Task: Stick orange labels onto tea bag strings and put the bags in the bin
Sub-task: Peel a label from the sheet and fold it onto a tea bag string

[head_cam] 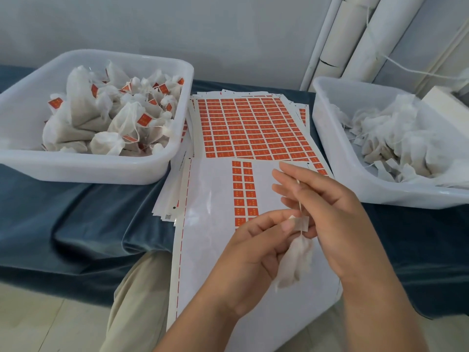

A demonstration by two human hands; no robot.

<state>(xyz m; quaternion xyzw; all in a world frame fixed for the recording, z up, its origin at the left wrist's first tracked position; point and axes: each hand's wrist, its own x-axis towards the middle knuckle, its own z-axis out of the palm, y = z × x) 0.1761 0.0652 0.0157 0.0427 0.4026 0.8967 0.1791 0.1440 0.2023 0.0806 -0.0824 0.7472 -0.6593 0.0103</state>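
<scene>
- Pinching a small folded paper label (301, 223) between thumb and fingertips, my left hand (251, 255) presses it around the thin white string (297, 196). Only the label's pale side faces me, so I can read nothing on it.
- My right hand (332, 207) grips the string higher up between lightly curled fingers. The string runs nearly upright from there down to the label.
- The small white mesh tea bag (294, 262) hangs from the string just below the label. It is in the air between my two hands, above the near sheet.
- Under my hands lies a glossy white backing sheet (215, 250), mostly stripped. Two columns of orange rectangular stickers (245, 191) are left on it, and a dashed orange line runs down its left edge.
- Beyond it, a full sheet of orange stickers (253, 125) tops a fanned stack. Their pale printing is too small to read.
- A tiny square code mark (168, 216) sits on the stack's left edge.
- To my left, a white plastic bin (83, 171) holds filled white bags with orange tags (144, 119) on their strings.
- To my right, a second white plastic bin (355, 184) holds white bags with loose white strings.
- A dark blue velvety cloth (76, 224) covers the table.
- White tubes (368, 34) lean at the back right.
- My beige trouser leg (137, 301) shows below the table's edge.
</scene>
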